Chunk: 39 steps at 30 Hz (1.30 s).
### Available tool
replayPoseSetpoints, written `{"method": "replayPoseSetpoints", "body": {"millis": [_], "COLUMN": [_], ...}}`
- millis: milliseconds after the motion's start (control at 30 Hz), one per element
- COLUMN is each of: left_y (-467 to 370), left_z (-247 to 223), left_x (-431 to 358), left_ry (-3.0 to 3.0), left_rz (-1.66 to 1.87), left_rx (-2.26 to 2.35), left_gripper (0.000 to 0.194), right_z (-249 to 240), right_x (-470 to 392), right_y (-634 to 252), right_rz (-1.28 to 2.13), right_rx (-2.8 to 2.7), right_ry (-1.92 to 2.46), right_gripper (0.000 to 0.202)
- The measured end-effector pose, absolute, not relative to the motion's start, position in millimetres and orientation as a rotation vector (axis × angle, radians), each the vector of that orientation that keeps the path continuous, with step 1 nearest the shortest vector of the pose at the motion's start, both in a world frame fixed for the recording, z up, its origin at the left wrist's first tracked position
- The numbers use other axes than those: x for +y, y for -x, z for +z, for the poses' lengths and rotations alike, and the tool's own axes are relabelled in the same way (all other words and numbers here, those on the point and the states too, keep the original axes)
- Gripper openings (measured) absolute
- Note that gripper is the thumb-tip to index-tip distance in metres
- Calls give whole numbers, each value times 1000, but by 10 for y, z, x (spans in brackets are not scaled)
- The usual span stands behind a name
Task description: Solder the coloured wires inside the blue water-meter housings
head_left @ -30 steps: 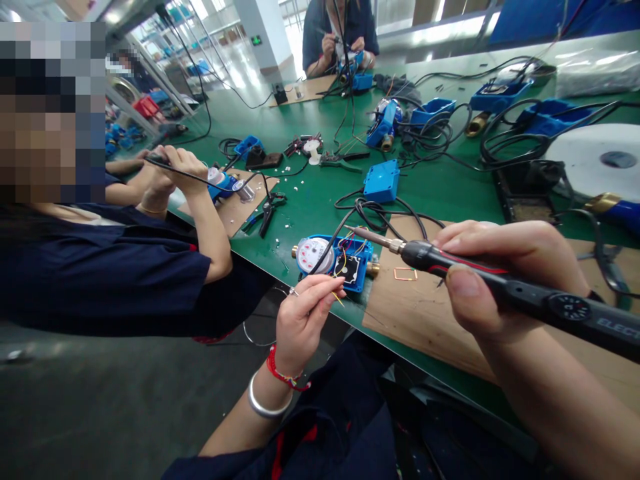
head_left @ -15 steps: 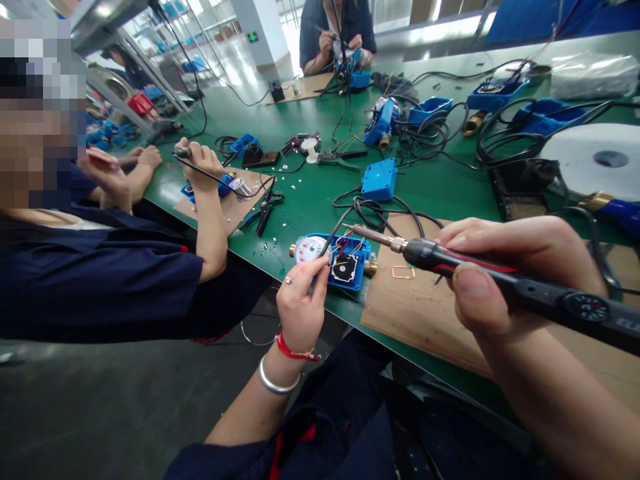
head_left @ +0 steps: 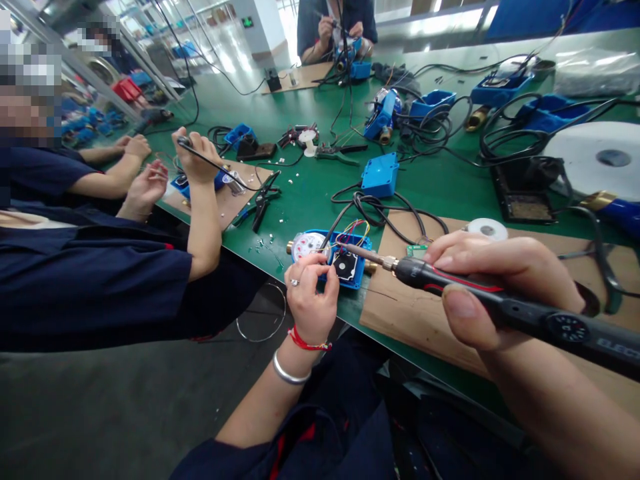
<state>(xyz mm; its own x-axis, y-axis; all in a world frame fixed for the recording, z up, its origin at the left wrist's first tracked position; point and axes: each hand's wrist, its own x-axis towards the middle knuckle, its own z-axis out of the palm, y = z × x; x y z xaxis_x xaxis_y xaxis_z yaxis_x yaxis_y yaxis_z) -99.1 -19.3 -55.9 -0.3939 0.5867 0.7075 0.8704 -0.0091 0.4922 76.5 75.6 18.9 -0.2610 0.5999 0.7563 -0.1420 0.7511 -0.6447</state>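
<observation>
My right hand (head_left: 500,287) grips a black soldering iron (head_left: 450,280) with red stripes. Its metal tip points left, over the open blue housing of a water meter (head_left: 361,279). Close to the tip are a black square part (head_left: 345,265) and several coloured wires (head_left: 356,230) inside that housing. My left hand (head_left: 313,293) pinches at the near side of the meter, below its round white dial (head_left: 306,247). A thin wire seems to be between the fingertips, which partly hide it. A black cable (head_left: 343,217) runs into the housing.
Cardboard (head_left: 395,307) lies under my right hand, with a green circuit board (head_left: 417,251) and a white spool (head_left: 487,229). A blue cover (head_left: 380,175) rests behind the meter. An iron stand (head_left: 527,207) is at right. A co-worker's hand (head_left: 197,157) is at left.
The soldering iron's tip has moved down and left, to the meter housing. My left hand has shifted slightly right, its fingers more curled. The co-worker's other hand has lowered toward the bench.
</observation>
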Motion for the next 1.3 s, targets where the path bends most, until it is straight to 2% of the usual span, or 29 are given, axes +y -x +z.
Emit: {"method": "replayPoseSetpoints", "body": {"millis": [167, 233, 300, 400, 600, 867, 1100, 1300], "left_y": [977, 975, 978, 990, 1016, 1019, 994, 986], "left_z": [-595, -600, -603, -600, -597, -613, -590, -608], "left_x": [-139, -124, -121, -132, -151, -130, -137, -129], "left_ry": [1488, 1485, 1496, 1514, 1535, 1526, 1530, 1523], "left_rz": [-1340, -1335, -1332, -1325, -1335, -1340, -1320, -1313], "left_rx": [-1957, -1954, -1949, -1948, -1954, -1932, -1958, -1965], "left_gripper": [8, 9, 9, 9, 8, 8, 9, 8], "right_z": [103, 64, 44, 55, -143, -630, -379, -54], "right_x": [827, 861, 875, 892, 1121, 1217, 1040, 900], "right_y": [-738, -689, -589, -358, -97, -255, -323, -599], "right_rz": [684, 657, 636, 646, 566, 675, 714, 775], "right_rx": [-1755, -1794, -1798, -1841, -2097, -2023, -1830, -1793], "right_ry": [239, 163, 202, 276, -6, 331, 353, 322], "right_gripper": [10, 19, 27, 23, 28, 26, 38, 35]}}
